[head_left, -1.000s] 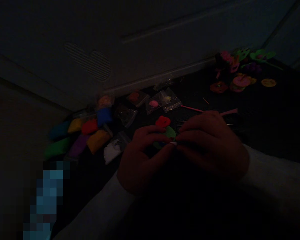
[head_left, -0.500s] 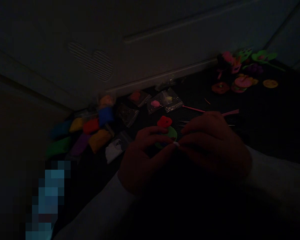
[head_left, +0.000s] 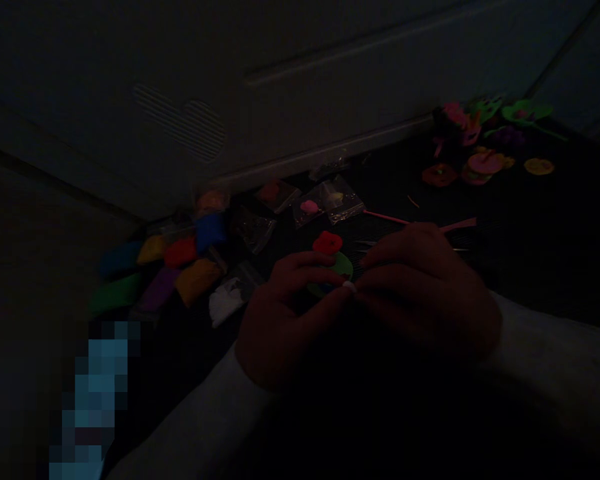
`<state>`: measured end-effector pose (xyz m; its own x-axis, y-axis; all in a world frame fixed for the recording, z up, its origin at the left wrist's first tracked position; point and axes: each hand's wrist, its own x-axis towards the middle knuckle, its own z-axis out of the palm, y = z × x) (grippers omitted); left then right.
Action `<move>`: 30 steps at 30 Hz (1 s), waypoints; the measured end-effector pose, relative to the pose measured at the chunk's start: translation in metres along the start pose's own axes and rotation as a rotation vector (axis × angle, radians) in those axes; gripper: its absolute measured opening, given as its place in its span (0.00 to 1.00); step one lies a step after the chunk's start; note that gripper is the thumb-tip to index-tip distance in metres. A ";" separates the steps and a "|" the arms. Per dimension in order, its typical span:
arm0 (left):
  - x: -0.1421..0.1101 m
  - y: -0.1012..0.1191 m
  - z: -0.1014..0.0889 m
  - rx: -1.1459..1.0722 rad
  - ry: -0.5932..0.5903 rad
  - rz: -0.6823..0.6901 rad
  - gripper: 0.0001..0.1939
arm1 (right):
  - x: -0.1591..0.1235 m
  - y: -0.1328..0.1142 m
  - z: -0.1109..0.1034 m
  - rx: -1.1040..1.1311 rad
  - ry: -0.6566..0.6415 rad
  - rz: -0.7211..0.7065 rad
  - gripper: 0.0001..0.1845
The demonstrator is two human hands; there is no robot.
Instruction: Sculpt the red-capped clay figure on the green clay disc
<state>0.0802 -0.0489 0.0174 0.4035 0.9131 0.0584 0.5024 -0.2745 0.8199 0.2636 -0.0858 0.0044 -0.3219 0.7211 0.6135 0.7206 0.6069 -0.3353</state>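
A small piece of white modelling clay [head_left: 349, 286] is pinched between the fingertips of both hands. My left hand [head_left: 290, 313] grips it with thumb and forefinger from the left. From the right, my right hand [head_left: 425, 293] closes its fingertips on it. Just beyond the fingers lies a green clay piece [head_left: 343, 265], partly hidden by my left hand, with some blue near its lower edge. A red clay piece [head_left: 327, 242] touches or overlaps its far side. The scene is very dark, so fine details are lost.
Bags of coloured clay, among them a blue one [head_left: 211, 232] and an opened white one [head_left: 226, 300], lie at left. Small zip bags [head_left: 341, 200] and a pink stick [head_left: 387, 217] are beyond my hands. Finished clay figures [head_left: 483, 167] stand at far right, near a wall panel [head_left: 330, 100].
Both hands stay in almost the same place, fingertips working the white clay, whose visible shape shifts slightly. The whole view sways a little; nothing else moves.
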 end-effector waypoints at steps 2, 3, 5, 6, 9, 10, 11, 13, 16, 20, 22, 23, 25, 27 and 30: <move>0.002 -0.002 -0.005 0.056 0.045 0.017 0.04 | 0.001 0.000 -0.002 -0.007 0.001 0.007 0.06; 0.004 -0.004 -0.008 0.103 0.084 0.032 0.04 | 0.001 0.001 -0.003 -0.012 0.007 0.014 0.07; 0.008 -0.009 -0.015 0.217 0.170 0.059 0.04 | 0.002 0.002 -0.007 -0.024 0.029 0.036 0.08; 0.010 -0.013 -0.018 0.259 0.201 0.065 0.05 | 0.002 0.004 -0.008 -0.032 0.046 0.052 0.08; 0.017 -0.023 -0.020 0.324 0.196 0.055 0.06 | 0.001 0.007 -0.011 -0.056 0.082 0.088 0.08; 0.018 -0.026 -0.019 0.339 0.187 0.050 0.06 | 0.001 0.007 -0.011 -0.057 0.086 0.092 0.08; 0.020 -0.029 -0.016 0.353 0.189 0.053 0.06 | 0.001 0.008 -0.011 -0.057 0.086 0.094 0.08; 0.021 -0.034 -0.010 0.394 0.205 0.085 0.06 | 0.001 0.008 -0.011 -0.056 0.075 0.092 0.09; 0.023 -0.038 -0.004 0.460 0.223 0.173 0.07 | 0.002 0.006 -0.012 -0.054 0.065 0.093 0.08; 0.023 -0.039 -0.001 0.505 0.240 0.238 0.07 | 0.002 0.005 -0.013 -0.023 0.066 0.092 0.08; 0.023 -0.038 0.000 0.507 0.247 0.241 0.06 | 0.002 0.005 -0.014 -0.020 0.060 0.086 0.08; 0.023 -0.038 0.001 0.500 0.251 0.236 0.06 | 0.002 0.005 -0.014 -0.022 0.058 0.083 0.08; 0.024 -0.037 0.002 0.474 0.250 0.212 0.07 | 0.002 0.005 -0.013 -0.027 0.048 0.087 0.08; 0.024 -0.037 0.002 0.452 0.245 0.193 0.06 | 0.002 0.006 -0.012 -0.024 0.049 0.086 0.08; 0.025 -0.038 0.002 0.456 0.244 0.192 0.06 | 0.002 0.006 -0.012 -0.021 0.052 0.082 0.08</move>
<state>0.0722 -0.0161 -0.0136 0.3588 0.8620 0.3581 0.7393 -0.4966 0.4547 0.2743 -0.0846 0.0120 -0.2292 0.7496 0.6209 0.7559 0.5390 -0.3716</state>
